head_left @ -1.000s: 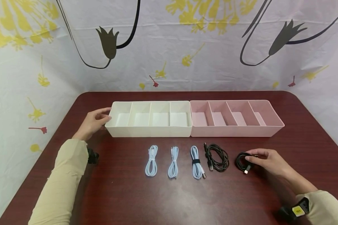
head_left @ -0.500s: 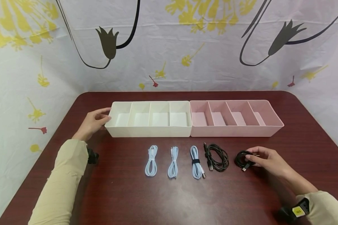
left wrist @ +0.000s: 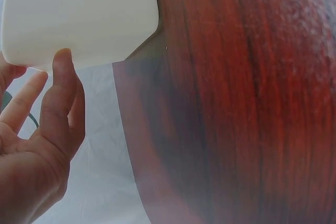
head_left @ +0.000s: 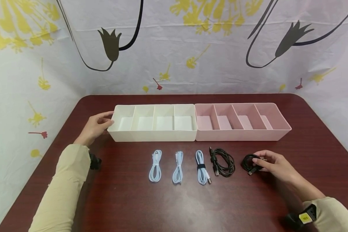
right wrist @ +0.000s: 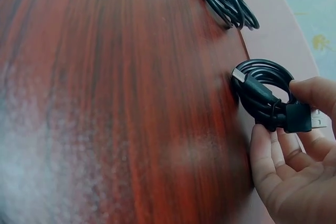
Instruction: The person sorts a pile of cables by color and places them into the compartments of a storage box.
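While the right grip [head_left: 278,166] pinches it, the coiled cable [right wrist: 260,95] juts leftward.

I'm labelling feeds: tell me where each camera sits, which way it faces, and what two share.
Head: on the head, facing forward and down at the table, white organizer and pink organizer; left hand, right hand and sleeves show.
Left wrist: on that wrist, facing the white organizer's end; the left hand shows.
Right wrist: on that wrist, facing the held black cable, another black cable beyond; the right hand shows.
Shared: head and right wrist both show the held black cable.
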`<state>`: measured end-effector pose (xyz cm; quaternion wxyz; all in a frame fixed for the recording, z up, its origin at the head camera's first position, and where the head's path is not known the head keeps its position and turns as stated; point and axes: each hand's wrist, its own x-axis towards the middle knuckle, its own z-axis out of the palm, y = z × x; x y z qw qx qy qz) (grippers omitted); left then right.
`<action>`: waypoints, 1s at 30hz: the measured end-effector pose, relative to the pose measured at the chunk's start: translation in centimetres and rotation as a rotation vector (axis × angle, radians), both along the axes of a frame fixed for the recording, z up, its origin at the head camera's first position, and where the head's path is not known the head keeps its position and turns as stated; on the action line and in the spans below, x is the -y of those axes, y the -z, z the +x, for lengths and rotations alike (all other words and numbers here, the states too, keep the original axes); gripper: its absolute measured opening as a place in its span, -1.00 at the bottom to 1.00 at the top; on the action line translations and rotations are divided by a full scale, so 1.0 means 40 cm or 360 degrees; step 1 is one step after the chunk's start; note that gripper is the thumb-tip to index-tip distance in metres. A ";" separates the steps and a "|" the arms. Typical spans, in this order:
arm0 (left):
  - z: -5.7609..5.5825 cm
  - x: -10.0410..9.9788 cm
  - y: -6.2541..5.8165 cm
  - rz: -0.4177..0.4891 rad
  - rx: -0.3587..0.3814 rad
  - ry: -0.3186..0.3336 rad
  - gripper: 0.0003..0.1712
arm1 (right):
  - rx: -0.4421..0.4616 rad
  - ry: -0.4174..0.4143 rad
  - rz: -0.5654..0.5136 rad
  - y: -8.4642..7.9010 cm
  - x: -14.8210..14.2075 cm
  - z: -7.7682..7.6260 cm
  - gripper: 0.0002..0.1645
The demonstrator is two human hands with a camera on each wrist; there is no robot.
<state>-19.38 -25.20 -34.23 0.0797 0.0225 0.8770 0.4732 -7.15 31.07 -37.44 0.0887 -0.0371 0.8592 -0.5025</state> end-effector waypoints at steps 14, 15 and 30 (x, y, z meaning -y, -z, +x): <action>0.005 0.004 0.000 0.0026 -0.0001 -0.0011 -0.42 | 0.0003 0.0010 -0.0018 -0.012 0.004 -0.001 -0.79; 0.005 0.004 0.001 0.0026 -0.0003 -0.0011 -0.42 | 0.0004 0.0013 -0.0020 -0.014 0.004 -0.001 -0.80; 0.004 0.000 0.001 0.0008 -0.0034 -0.0001 -0.43 | 0.0020 -0.0012 -0.0071 -0.040 0.004 -0.012 -0.86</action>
